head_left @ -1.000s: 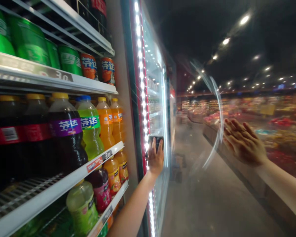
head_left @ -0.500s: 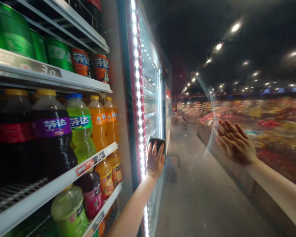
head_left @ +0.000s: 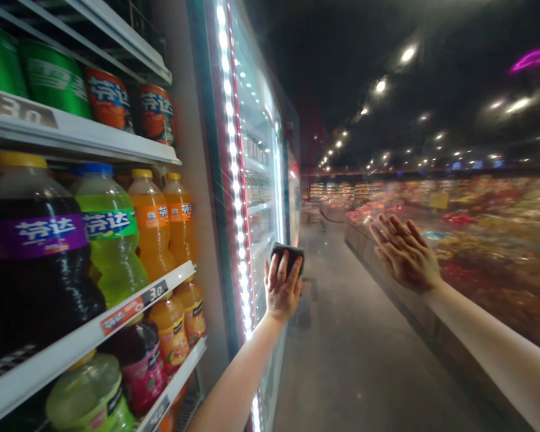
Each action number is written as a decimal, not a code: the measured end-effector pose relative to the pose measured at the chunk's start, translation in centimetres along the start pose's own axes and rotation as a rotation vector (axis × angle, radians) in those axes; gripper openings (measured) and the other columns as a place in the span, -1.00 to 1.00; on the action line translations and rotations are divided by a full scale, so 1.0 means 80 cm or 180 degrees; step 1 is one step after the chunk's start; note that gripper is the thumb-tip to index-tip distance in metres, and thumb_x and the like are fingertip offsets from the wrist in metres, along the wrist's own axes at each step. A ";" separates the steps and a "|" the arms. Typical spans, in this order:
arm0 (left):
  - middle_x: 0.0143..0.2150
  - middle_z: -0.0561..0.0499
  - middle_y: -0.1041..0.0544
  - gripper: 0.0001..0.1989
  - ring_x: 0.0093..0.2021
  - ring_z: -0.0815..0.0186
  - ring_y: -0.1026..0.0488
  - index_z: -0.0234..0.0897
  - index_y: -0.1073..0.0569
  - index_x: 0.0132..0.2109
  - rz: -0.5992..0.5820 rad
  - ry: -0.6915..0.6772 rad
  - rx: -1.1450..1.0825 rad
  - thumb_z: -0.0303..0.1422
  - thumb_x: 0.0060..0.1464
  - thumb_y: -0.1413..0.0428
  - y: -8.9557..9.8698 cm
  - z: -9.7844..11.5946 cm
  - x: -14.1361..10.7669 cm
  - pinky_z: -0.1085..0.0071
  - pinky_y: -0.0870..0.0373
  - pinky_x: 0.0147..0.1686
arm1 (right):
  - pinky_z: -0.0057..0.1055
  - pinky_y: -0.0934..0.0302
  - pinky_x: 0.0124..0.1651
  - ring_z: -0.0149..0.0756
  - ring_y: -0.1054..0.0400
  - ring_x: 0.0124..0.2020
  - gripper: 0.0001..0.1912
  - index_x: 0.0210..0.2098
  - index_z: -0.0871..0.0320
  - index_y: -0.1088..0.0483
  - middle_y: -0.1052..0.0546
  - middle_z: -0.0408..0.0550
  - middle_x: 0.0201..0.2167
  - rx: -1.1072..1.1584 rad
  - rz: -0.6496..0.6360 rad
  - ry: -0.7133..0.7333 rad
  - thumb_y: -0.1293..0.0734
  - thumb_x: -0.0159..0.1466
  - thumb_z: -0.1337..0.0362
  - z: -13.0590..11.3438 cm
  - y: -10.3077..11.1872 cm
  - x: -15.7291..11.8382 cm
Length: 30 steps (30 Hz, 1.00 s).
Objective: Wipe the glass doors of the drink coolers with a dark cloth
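My left hand (head_left: 282,295) is stretched forward beside the cooler's lit frame, its fingers spread over a dark, soft-looking pad (head_left: 289,248). Whether the pad is a cloth or a sponge I cannot make out. My right hand (head_left: 405,257) is raised at the right with its palm facing away and its fingers extended, holding nothing. It looks flat, as if against a clear pane, but the pane's surface hardly shows.
Left of my arms, the cooler shelf (head_left: 90,342) carries soda bottles (head_left: 45,240); cans (head_left: 108,99) stand above. A bright LED strip (head_left: 233,150) runs down the frame. Beyond lie a grey floor aisle (head_left: 342,348) and a blurred goods display (head_left: 499,240).
The view has swung right, so shelves and lights sit further left. My right hand appears further left, nearer my left hand. The pad stays under my left fingers.
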<state>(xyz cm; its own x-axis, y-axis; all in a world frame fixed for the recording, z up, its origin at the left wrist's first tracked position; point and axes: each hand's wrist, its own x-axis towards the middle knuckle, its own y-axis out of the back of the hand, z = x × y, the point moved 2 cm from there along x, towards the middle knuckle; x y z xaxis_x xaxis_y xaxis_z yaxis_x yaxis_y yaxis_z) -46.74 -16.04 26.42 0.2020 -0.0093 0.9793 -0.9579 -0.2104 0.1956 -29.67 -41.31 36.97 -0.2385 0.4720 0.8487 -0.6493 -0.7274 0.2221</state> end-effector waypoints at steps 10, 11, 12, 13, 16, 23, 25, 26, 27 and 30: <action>0.52 -0.10 -0.09 -0.35 0.53 -0.01 0.10 -0.10 -0.14 0.46 0.0093 0.0352 -0.0263 -0.41 0.28 -0.06 -0.021 0.062 0.084 -0.10 0.06 0.46 | -0.02 0.04 0.48 -0.13 -0.01 0.47 -0.21 0.51 0.00 0.19 -0.12 0.02 0.45 0.0011 -0.0030 -0.0020 -0.25 0.41 0.31 0.003 -0.008 0.000; 0.50 -0.06 -0.15 -0.34 0.52 0.00 0.05 -0.05 -0.16 0.45 -0.0084 0.0066 -0.0246 -0.41 0.27 -0.09 -0.021 0.064 0.068 -0.08 0.05 0.47 | -0.02 0.04 0.48 -0.13 0.00 0.47 -0.20 0.51 0.00 0.20 -0.12 0.01 0.45 0.0008 -0.0039 -0.0028 -0.25 0.41 0.31 0.003 -0.008 0.000; 0.47 -0.04 -0.21 -0.33 0.51 0.03 0.00 0.00 -0.18 0.44 -0.0245 -0.0204 -0.0216 -0.41 0.25 -0.11 -0.020 0.061 0.049 -0.04 0.02 0.47 | -0.02 0.04 0.48 -0.13 0.00 0.47 -0.20 0.51 0.00 0.21 -0.11 0.01 0.45 -0.0005 -0.0041 -0.0030 -0.25 0.41 0.31 0.003 -0.009 0.001; 0.46 -0.03 -0.23 -0.33 0.50 0.04 -0.03 0.01 -0.19 0.44 -0.0364 -0.0386 -0.0203 -0.41 0.24 -0.12 -0.018 0.052 0.031 -0.01 -0.01 0.46 | -0.02 0.04 0.48 -0.12 0.01 0.47 -0.20 0.51 0.01 0.22 -0.11 0.02 0.45 -0.0024 -0.0041 -0.0026 -0.25 0.41 0.31 0.003 -0.009 0.001; 0.48 -0.07 -0.19 -0.34 0.51 0.04 0.00 -0.01 -0.16 0.45 -0.0172 -0.0218 -0.0129 -0.41 0.26 -0.09 -0.008 0.010 0.006 -0.01 -0.07 0.44 | -0.01 0.04 0.48 -0.11 0.03 0.48 -0.20 0.51 0.04 0.22 -0.12 0.04 0.45 -0.0067 -0.0062 -0.0003 -0.25 0.41 0.32 0.003 -0.009 0.003; 0.54 -0.16 0.01 -0.34 0.54 0.02 0.18 -0.15 -0.01 0.50 0.0524 0.0712 -0.0273 -0.40 0.33 0.00 -0.013 0.036 0.102 -0.12 0.04 0.45 | 0.02 0.04 0.48 -0.11 0.02 0.47 -0.21 0.52 0.00 0.27 -0.07 -0.01 0.46 0.0037 -0.0106 -0.0097 -0.21 0.43 0.33 0.004 -0.015 0.001; 0.52 -0.14 -0.06 -0.35 0.54 0.02 0.14 -0.13 -0.07 0.49 0.0304 0.0460 -0.0235 -0.39 0.32 -0.02 -0.023 0.069 0.103 -0.10 0.04 0.45 | 0.03 0.03 0.48 -0.11 0.00 0.46 -0.21 0.51 -0.04 0.29 -0.04 -0.03 0.47 0.0122 -0.0151 -0.0126 -0.19 0.43 0.33 0.005 -0.016 0.001; 0.51 -0.11 -0.12 -0.36 0.53 0.03 0.09 -0.10 -0.11 0.47 0.0129 0.0215 -0.0221 -0.39 0.30 -0.04 -0.028 0.082 0.094 -0.07 0.03 0.46 | 0.03 0.03 0.48 -0.11 0.00 0.46 -0.21 0.51 -0.05 0.30 -0.04 -0.05 0.47 0.0173 -0.0171 -0.0141 -0.19 0.43 0.33 0.006 -0.016 0.002; 0.48 -0.08 -0.18 -0.37 0.52 0.04 0.03 -0.07 -0.16 0.45 -0.0058 -0.0069 -0.0211 -0.39 0.29 -0.06 -0.031 0.091 0.080 -0.04 0.03 0.46 | 0.03 0.03 0.48 -0.12 -0.01 0.46 -0.21 0.51 -0.06 0.30 -0.05 -0.05 0.47 0.0229 -0.0188 -0.0153 -0.18 0.44 0.33 0.008 -0.015 0.003; 0.40 -0.01 -0.33 -0.39 0.47 0.09 -0.12 0.01 -0.26 0.40 -0.0412 -0.0697 -0.0155 -0.40 0.25 -0.10 -0.032 0.091 0.030 0.02 0.03 0.47 | 0.02 -0.01 0.47 -0.14 -0.02 0.46 -0.26 0.51 -0.05 0.26 -0.12 -0.04 0.45 0.0475 -0.0273 -0.0124 -0.15 0.45 0.33 0.016 -0.008 0.007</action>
<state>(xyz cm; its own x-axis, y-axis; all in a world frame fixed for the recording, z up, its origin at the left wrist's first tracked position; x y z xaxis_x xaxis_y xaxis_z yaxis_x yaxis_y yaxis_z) -42.30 -22.63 27.92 0.3579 -0.1979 0.9125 -0.9288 -0.1763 0.3261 -28.47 -41.26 37.89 -0.1567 0.5179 0.8409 -0.5510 -0.7525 0.3608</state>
